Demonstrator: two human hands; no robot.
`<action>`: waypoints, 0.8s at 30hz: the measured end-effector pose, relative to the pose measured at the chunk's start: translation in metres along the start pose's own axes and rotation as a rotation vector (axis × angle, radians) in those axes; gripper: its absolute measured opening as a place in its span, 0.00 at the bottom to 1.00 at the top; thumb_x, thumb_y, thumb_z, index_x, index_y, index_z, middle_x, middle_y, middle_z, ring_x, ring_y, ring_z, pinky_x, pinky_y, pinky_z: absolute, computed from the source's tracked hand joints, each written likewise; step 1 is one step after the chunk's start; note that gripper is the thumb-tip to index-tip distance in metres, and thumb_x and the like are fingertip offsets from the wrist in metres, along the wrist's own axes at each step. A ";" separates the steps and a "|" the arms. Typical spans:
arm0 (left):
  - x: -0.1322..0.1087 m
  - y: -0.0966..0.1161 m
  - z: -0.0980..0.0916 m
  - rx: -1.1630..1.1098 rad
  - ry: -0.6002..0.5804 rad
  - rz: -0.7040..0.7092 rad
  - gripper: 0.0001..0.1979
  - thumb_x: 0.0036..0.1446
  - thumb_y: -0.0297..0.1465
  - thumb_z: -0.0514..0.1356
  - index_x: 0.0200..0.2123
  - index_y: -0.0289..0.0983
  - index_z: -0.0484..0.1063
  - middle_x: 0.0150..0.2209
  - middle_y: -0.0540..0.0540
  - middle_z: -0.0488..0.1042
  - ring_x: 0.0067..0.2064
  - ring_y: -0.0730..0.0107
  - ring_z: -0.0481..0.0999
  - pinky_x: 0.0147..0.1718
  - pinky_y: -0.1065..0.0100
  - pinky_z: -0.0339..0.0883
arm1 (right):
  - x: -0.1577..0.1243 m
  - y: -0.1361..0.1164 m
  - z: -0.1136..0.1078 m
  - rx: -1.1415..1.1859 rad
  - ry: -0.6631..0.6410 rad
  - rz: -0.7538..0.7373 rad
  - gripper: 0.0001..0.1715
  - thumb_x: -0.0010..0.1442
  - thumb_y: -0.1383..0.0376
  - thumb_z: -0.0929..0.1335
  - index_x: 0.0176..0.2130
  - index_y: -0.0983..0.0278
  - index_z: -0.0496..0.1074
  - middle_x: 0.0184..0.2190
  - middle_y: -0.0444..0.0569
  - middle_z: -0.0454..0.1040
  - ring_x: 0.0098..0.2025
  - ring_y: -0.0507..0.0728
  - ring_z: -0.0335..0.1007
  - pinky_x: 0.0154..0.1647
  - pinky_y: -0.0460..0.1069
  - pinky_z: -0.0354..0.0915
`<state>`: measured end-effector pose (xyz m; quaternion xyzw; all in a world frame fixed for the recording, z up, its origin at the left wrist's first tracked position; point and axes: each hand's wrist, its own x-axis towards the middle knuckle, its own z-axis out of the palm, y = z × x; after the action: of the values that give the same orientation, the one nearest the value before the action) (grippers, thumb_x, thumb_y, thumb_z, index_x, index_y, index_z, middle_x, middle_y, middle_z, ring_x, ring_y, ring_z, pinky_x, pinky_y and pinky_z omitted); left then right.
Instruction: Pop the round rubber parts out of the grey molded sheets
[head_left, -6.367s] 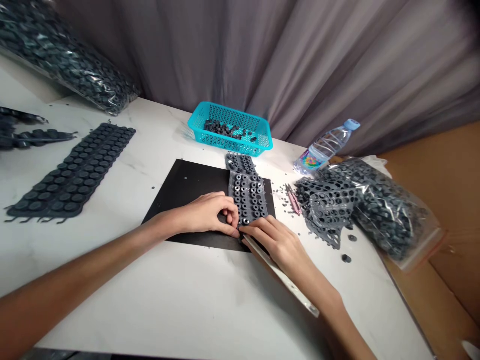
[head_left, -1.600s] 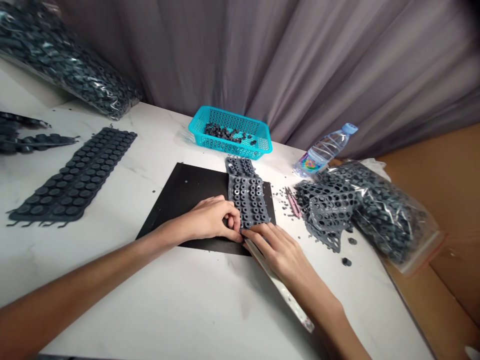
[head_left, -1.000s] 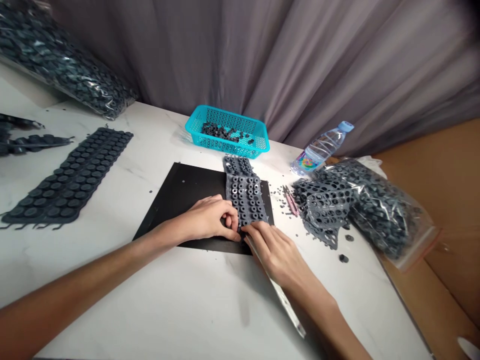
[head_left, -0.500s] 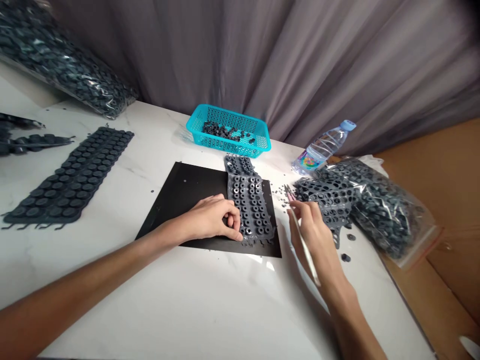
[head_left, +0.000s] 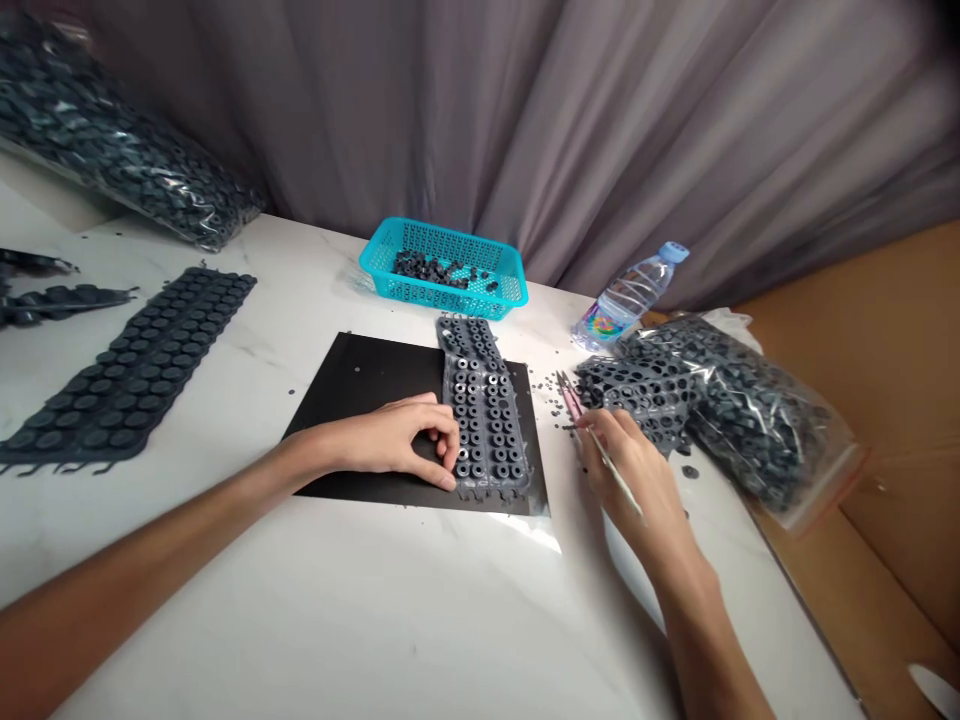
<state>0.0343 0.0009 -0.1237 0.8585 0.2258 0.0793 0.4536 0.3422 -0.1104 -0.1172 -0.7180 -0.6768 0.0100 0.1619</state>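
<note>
A dark grey moulded rubber sheet [head_left: 486, 425] with rows of ring-topped studs lies on a black mat [head_left: 367, 385]. My left hand [head_left: 409, 440] rests on the mat, fingers curled and closed, thumb and fingertips against the sheet's left edge. To the right, my right hand [head_left: 630, 465] is closed around a thin white stick-like tool [head_left: 619, 480]; the tool's working tip is hard to make out. Just beyond those fingers are small pink-handled pointed snips or tweezers [head_left: 569, 397], among tiny dark bits. Whether the right fingertips touch them is unclear.
A turquoise basket [head_left: 444, 305] with small black parts stands behind the mat. At right are a water bottle [head_left: 626, 295], perforated grey sheets [head_left: 637, 395] and a bag of dark parts [head_left: 772, 430]. Another studded sheet [head_left: 142, 370] and a large filled bag [head_left: 120, 140] are at left.
The whole scene has shifted slightly left as the view turned. My right hand has tilted, and the white tool in it lies at a flatter angle. My left hand stays by the sheet's edge.
</note>
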 end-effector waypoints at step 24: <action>0.002 0.005 0.013 0.755 0.380 0.159 0.16 0.73 0.38 0.53 0.58 0.40 0.70 0.58 0.46 0.73 0.57 0.62 0.71 0.60 0.57 0.57 | 0.002 -0.012 0.000 0.200 -0.105 0.000 0.20 0.75 0.52 0.58 0.42 0.57 0.74 0.40 0.48 0.77 0.38 0.58 0.75 0.36 0.51 0.62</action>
<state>0.0421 -0.0109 -0.1271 0.9491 0.2518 0.1827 0.0502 0.3304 -0.1080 -0.1134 -0.6967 -0.6802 0.1148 0.1972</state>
